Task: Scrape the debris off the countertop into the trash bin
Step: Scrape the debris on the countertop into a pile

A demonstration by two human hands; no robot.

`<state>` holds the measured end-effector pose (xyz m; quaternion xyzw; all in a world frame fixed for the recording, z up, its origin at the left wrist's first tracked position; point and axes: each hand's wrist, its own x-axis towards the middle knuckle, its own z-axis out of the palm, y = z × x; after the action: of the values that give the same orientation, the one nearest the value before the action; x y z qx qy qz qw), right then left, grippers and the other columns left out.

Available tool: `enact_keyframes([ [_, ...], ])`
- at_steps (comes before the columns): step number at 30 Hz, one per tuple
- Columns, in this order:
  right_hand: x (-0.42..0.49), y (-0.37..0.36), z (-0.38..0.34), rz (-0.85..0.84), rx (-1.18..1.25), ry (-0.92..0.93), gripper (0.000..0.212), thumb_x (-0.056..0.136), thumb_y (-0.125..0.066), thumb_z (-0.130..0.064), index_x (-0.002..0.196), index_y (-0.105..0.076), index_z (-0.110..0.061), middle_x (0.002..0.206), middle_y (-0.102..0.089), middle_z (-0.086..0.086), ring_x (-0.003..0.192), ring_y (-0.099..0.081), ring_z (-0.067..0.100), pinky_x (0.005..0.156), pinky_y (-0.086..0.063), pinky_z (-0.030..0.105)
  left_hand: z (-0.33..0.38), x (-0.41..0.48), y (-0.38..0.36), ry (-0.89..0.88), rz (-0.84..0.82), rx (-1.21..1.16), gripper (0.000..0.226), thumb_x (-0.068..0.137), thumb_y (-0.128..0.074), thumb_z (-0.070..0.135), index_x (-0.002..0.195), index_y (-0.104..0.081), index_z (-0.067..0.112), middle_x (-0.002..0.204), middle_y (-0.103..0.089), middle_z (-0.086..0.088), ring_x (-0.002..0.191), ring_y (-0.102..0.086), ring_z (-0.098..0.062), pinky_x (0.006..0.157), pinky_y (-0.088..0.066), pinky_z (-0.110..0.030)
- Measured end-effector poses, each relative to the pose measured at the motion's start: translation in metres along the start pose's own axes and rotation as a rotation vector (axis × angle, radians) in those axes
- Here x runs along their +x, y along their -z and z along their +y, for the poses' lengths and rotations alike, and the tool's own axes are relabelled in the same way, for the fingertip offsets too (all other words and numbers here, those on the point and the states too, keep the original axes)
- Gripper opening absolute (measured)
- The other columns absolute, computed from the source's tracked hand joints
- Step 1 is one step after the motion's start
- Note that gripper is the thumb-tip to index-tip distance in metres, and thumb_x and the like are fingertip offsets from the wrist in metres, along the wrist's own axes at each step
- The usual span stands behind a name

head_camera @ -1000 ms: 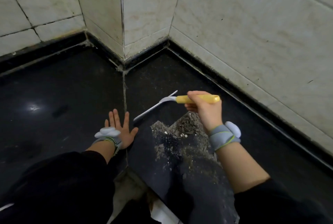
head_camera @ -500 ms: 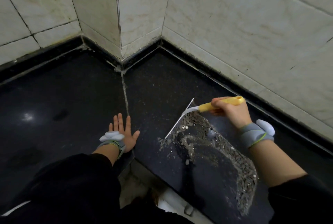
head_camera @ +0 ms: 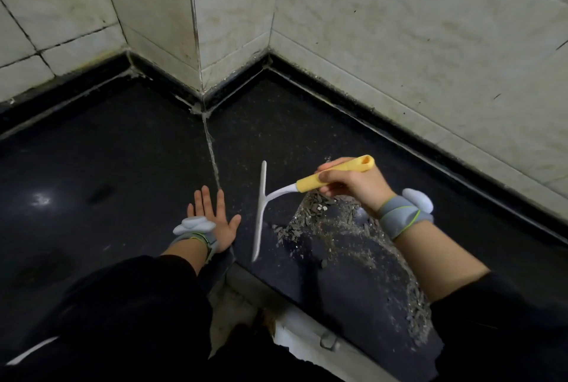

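Note:
My right hand (head_camera: 353, 185) grips the yellow handle of a scraper (head_camera: 261, 212) whose long white blade runs near-to-far, just left of the debris. The grey, flaky debris (head_camera: 332, 221) lies in a heap under the handle and trails in a band toward the near right edge of the black countertop (head_camera: 123, 166). My left hand (head_camera: 212, 218) rests flat, fingers spread, on the countertop left of the blade, near the front edge. No trash bin can be made out.
Tiled walls (head_camera: 399, 28) form a protruding corner behind the countertop, with a black upstand along their base. A grouted seam (head_camera: 212, 151) runs from that corner toward me. A white cabinet front with a metal handle (head_camera: 327, 343) shows below the counter edge.
The scraper blade has swung to the left side of the debris and now lies near-to-far. My right hand shifted a little left. My left hand stayed flat in place.

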<state>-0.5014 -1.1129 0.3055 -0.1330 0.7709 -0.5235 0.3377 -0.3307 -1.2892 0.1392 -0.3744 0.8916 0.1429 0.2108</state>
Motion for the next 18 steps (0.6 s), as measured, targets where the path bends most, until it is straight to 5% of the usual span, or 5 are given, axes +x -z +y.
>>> enact_keyframes([
  [9,-0.018,0.061,-0.008,0.135,-0.08,-0.028,0.017,0.077,-0.066,0.009,0.093,-0.069,0.009,0.081,-0.071,0.026,0.056,-0.067,0.025,0.059,-0.06,0.029,-0.003,0.004,-0.001,-0.022,-0.052,-0.014,0.074,0.098,-0.013,0.057,0.15,0.021,0.016,0.153,0.032,-0.016,0.143,0.025,-0.032,0.118,0.009,-0.045],
  [18,-0.027,0.017,0.008,-0.083,-0.025,-0.069,0.015,0.08,-0.065,0.009,0.094,-0.068,0.008,0.083,-0.07,0.025,0.062,-0.068,0.024,0.06,-0.059,0.027,-0.001,0.002,-0.003,-0.004,0.005,0.014,0.074,0.098,-0.015,0.056,0.151,0.017,0.016,0.155,0.026,-0.016,0.145,0.02,-0.032,0.119,0.007,-0.045],
])
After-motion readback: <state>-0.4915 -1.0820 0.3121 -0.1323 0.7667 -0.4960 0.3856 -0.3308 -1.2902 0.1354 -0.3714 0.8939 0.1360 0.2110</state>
